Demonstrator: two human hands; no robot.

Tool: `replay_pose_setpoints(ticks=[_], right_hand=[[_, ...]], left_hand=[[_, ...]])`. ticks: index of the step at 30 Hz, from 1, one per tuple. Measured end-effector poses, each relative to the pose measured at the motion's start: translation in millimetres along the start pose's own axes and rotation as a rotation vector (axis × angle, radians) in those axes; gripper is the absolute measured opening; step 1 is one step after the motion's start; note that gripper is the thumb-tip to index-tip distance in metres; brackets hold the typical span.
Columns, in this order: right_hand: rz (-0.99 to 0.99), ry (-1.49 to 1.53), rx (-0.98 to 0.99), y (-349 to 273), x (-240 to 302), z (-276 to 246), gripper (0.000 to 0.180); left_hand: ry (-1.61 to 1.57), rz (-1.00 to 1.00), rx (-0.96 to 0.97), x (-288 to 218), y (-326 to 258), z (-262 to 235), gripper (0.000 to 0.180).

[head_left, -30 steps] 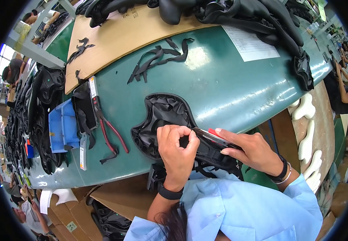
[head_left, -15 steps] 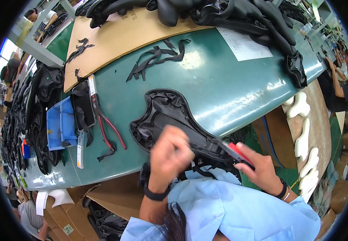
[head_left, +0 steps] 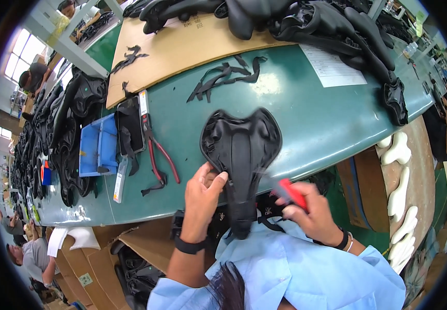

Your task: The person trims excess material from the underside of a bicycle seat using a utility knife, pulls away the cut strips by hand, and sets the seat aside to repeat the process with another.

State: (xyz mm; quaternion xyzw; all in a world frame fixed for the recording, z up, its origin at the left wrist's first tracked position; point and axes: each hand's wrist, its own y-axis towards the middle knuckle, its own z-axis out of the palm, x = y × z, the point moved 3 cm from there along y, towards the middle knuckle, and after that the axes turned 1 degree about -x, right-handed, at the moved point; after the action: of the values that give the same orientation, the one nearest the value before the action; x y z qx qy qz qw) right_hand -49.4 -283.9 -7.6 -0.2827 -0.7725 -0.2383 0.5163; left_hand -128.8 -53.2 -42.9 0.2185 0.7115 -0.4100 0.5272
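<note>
A black bicycle saddle (head_left: 242,150) stands out over the table's near edge, its hollow underside showing and its narrow nose toward me. My left hand (head_left: 203,194) grips its left edge, thumb on the rim. Just right of the saddle, my right hand (head_left: 314,214) is closed round a red-handled utility knife (head_left: 291,194). The knife's front end is blurred by motion and points toward the saddle's side; whether it touches cannot be made out.
Red-handled pliers (head_left: 159,150), a blue bin (head_left: 98,147) and a black tray (head_left: 130,124) lie to the left. Black strips (head_left: 226,80) lie beyond the saddle. More black saddles (head_left: 316,26) are heaped on cardboard (head_left: 172,49) at the back. White foam pieces (head_left: 399,194) sit at the right.
The saddle has turned upright, its nose now toward me. My left hand has gone from a blurred fist above it to holding its left edge. The knife has moved left and away from the nose.
</note>
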Motion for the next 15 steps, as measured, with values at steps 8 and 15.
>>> replay_pose_setpoints(ticks=[8, 15], right_hand=[[0.235, 0.045, -0.308, 22, -30, -34, 0.038], [-0.02, -0.125, -0.227, 22, -29, -10, 0.041]], left_hand=[[1.02, 0.925, 0.249, -65, 28, 24, 0.032], [0.338, 0.028, -0.166, -16, 14, 4, 0.054]])
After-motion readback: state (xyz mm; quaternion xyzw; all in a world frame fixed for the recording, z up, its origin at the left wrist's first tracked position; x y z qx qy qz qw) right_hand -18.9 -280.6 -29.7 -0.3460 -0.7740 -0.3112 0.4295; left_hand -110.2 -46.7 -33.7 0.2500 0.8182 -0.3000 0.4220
